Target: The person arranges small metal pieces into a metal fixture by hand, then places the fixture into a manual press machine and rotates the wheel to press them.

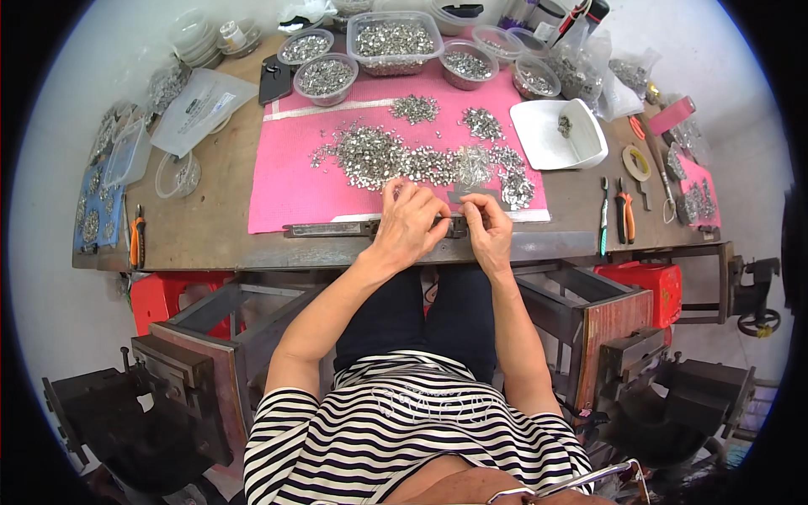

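Observation:
My left hand (408, 220) is at the table's front edge, its fingers curled and thumb drawn in close to them. Beside it, my right hand (488, 229) has thumb and fingertips pinched together. Whatever either hand holds is too small or hidden to make out. Both are over a dark metal bar fixture (324, 230) lying along the edge, partly covered by the left hand. Just beyond the fingers, a large heap of small silvery metal pieces (366, 156) spreads over a pink mat (286, 189). A pile of thin shiny pieces (474, 168) lies beyond the right hand.
Plastic tubs of metal pieces (394, 39) line the back. A white tray (543, 151) stands right of the heap. Orange-handled pliers (625, 215), a toothbrush (603, 220) and a tape roll (636, 164) lie further right; other pliers (137, 240) lie far left.

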Demonstrator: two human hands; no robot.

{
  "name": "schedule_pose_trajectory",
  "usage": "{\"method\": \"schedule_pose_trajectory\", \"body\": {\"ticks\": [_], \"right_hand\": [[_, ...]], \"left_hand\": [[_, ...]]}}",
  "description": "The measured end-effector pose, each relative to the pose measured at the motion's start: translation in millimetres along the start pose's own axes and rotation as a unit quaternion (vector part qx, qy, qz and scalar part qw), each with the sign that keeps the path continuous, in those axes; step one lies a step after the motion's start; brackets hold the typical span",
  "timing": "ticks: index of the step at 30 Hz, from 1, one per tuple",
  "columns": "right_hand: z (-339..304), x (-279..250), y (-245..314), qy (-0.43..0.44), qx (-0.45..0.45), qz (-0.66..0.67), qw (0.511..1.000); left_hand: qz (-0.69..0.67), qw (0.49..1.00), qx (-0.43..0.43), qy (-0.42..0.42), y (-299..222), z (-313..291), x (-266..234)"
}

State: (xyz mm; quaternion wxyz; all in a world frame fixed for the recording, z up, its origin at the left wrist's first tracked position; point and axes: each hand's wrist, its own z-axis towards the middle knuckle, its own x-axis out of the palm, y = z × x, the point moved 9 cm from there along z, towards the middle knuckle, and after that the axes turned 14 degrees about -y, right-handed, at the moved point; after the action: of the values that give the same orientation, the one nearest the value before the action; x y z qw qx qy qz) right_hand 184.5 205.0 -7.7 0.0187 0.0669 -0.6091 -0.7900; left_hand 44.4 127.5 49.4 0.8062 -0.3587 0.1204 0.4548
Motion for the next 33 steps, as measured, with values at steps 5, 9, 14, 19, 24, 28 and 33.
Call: {"method": "schedule_pose_trajectory", "body": {"ticks": [5, 9, 14, 19, 24, 28, 33], "right_hand": [[-0.5, 11.5, 24.8, 0.043, -0.104, -0.056, 0.992], [-1.8, 14.6, 30.8, 0.068, -0.148, -0.113, 0.980], [-4.7, 19.5, 38.3, 0.058, -0.190, -0.146, 0.969], [-6.0, 22.5, 41.3, 0.061, -0.203, -0.161, 0.964], [-10.1, 28.4, 43.5, 0.054, -0.230, -0.179, 0.955], [-17.8, 36.0, 47.9, 0.047, -0.270, -0.231, 0.934], [-6.1, -0.2, 37.2, -0.074, -0.188, -0.117, 0.972]], "left_hand": [[-0.015, 0.999, -0.029, 0.002, 5.2, -3.9, -9.7], [0.029, 0.993, -0.070, -0.086, 31.3, -15.3, -67.8], [0.137, 0.978, -0.118, -0.105, 63.7, -61.7, -140.4], [0.249, 0.958, -0.128, -0.056, 82.4, -90.4, -157.4], [0.260, 0.961, -0.063, -0.068, 76.9, -84.7, -162.0], [0.139, 0.983, -0.119, -0.014, 62.1, -69.8, -173.5], [-0.031, 0.994, -0.095, 0.038, -15.1, -17.3, -143.1]]}}
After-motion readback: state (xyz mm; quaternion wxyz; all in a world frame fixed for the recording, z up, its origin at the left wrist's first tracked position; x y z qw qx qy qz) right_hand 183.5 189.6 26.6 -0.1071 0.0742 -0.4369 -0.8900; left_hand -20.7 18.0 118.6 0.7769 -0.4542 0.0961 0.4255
